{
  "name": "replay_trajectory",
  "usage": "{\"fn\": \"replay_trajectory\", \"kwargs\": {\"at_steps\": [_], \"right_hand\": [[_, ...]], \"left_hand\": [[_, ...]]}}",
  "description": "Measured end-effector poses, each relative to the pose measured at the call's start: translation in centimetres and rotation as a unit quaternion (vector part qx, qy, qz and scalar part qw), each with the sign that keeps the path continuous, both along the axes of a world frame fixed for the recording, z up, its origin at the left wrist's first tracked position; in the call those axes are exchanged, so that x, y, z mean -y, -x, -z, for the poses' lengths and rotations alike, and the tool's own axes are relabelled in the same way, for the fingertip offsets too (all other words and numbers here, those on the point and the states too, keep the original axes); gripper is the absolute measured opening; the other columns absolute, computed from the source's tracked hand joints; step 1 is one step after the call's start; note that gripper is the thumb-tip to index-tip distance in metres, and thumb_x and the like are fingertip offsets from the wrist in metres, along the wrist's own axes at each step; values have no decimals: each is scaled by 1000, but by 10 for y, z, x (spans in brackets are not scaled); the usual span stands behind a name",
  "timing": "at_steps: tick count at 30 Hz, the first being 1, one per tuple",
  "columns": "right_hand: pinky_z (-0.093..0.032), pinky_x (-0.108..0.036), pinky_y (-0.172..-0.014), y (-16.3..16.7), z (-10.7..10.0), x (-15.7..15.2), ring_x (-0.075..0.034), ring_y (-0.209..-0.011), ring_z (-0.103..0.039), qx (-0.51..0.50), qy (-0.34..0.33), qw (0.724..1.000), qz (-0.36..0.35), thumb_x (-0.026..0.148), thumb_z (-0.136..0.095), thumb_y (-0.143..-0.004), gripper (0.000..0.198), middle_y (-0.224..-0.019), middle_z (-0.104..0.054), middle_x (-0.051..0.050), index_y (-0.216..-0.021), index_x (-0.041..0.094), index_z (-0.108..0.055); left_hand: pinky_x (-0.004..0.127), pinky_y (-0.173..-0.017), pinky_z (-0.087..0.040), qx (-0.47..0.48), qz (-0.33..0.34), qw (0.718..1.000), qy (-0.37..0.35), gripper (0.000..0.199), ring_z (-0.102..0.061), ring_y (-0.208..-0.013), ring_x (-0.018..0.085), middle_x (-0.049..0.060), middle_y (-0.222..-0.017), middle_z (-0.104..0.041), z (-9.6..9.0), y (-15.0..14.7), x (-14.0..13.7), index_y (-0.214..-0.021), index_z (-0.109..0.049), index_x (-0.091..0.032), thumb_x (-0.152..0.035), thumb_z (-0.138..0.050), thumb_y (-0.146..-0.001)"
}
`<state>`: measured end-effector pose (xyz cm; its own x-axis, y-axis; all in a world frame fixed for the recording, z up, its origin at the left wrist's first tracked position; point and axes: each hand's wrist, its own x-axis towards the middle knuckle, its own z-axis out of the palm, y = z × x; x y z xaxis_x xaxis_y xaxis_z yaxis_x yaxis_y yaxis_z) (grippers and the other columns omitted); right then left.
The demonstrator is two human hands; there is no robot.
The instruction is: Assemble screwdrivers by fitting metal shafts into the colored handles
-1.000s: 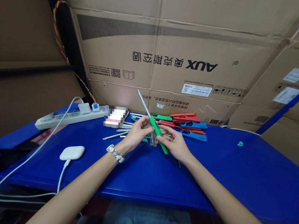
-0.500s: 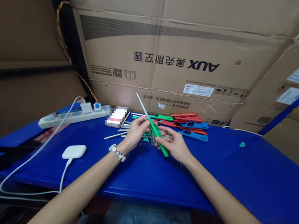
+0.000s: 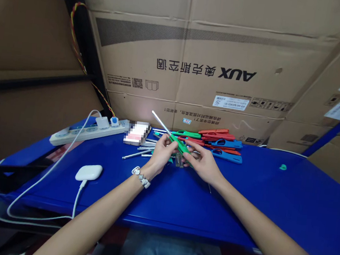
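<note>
A green long-nosed lighter (image 3: 179,144) with a silver metal tube is held slantwise above the blue table, its tip pointing up and to the left. My left hand (image 3: 161,155) pinches it near where the tube meets the green body. The fingers of my right hand (image 3: 205,164) are closed on the handle and cover its lower end. Just below the lighter a small clear plastic piece (image 3: 179,160) shows between the hands; I cannot tell whether it is held. Behind my left hand lie several metal lighter tubes (image 3: 134,154).
Red, blue and green lighter bodies (image 3: 225,143) are heaped behind my right hand. A phone (image 3: 137,133), a power strip (image 3: 91,131) and a white earbud case (image 3: 89,172) with its cable occupy the left. A green scrap (image 3: 282,167) lies right. Cardboard (image 3: 206,45) walls the back.
The lighter has tilted flatter, and its handle end has gone behind my right hand. Both hands still grip it. The whole view has shifted slightly.
</note>
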<state>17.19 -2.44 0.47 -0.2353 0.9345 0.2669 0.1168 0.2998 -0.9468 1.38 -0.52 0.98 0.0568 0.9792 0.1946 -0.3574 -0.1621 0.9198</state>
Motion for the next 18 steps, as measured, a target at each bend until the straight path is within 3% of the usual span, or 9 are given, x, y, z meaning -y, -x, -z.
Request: {"fn": "replay_trajectory", "kwargs": {"at_steps": [4, 9, 18], "right_hand": [[-60, -37, -76, -4, -2, -4, -20, -82, -70, 122, -90, 988, 34, 37, -57, -92, 46, -113, -71, -10, -135, 21, -60], [-49, -43, -101, -7, -12, -12, -25, -113, -65, 210, -195, 957, 50, 30, -50, -96, 32, -120, -71, -7, -120, 24, -71], [-46, -44, -101, -7, -18, -36, -25, -112, -65, 189, -155, 970, 19, 29, -48, -96, 31, -116, -73, -7, -113, 20, -73]], "left_hand": [[30, -78, -56, 32, -9, 999, 16, 24, -66, -70, 11, -4, -73, -60, 2, 1, -4, -79, -49, -18, -23, -70, -70], [35, -83, -57, 43, -24, 998, 43, 27, -68, -69, 12, -4, -73, -62, 3, 2, -5, -76, -47, -18, -21, -72, -70], [31, -83, -57, 28, -53, 997, 45, 16, -68, -68, 10, -3, -74, -61, -1, 2, -7, -81, -50, -17, -17, -65, -78]]}}
